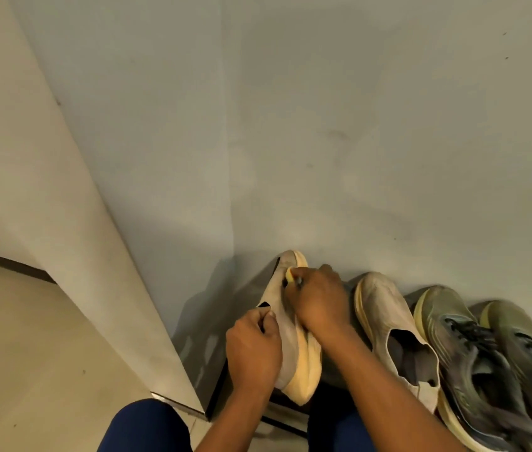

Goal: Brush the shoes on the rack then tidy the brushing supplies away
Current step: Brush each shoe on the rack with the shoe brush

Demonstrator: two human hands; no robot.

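Left hand (253,349) curled, thumb and fingers pinched together, back facing camera. Right hand (320,300) further forward, fingers bent down, fingertips closed around something small. Both forearms bare, reached forward from lower frame, right crossed in diagonally from the right. Knees in dark blue seen below.

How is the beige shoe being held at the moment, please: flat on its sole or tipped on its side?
Tipped on its side: the beige shoe shows its yellow sole edge facing right, held by the left hand.
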